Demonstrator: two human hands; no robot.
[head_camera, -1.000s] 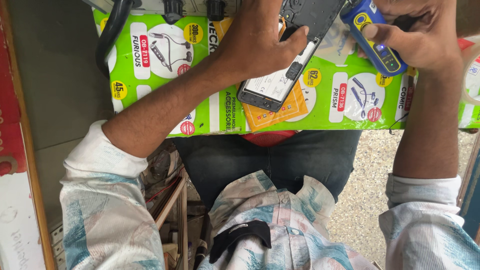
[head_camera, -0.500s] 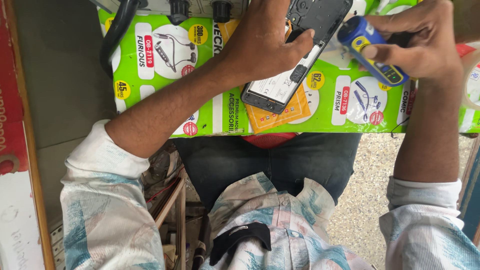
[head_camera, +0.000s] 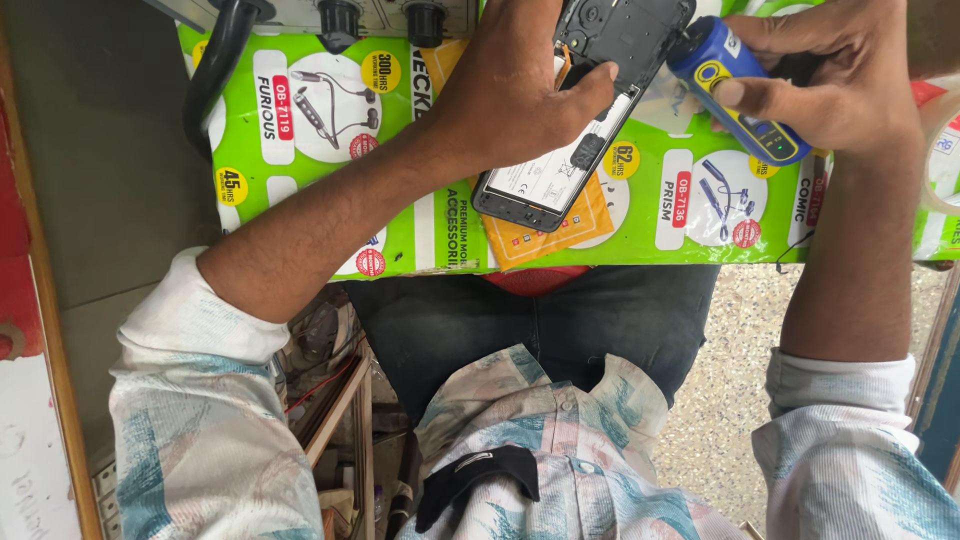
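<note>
both hands are kept busy over a green printed sheet (head_camera: 300, 150).
an opened phone (head_camera: 590, 110) is gripped by the left hand (head_camera: 520, 90); a blue tool (head_camera: 740, 90) is clasped by the right hand (head_camera: 840, 80), its tip beside the phone.

I am wearing a white shirt (head_camera: 560, 450) with pale teal and pink brush-stroke patterning, its sleeves rolled to cuffs just below my elbows, a small white button showing at the front, and dark jeans (head_camera: 530, 330) underneath.

A green printed sheet (head_camera: 690, 200) (white and yellow panels, red labels) covers the worktop; an orange sticker (head_camera: 560, 225) lies on it.
</note>
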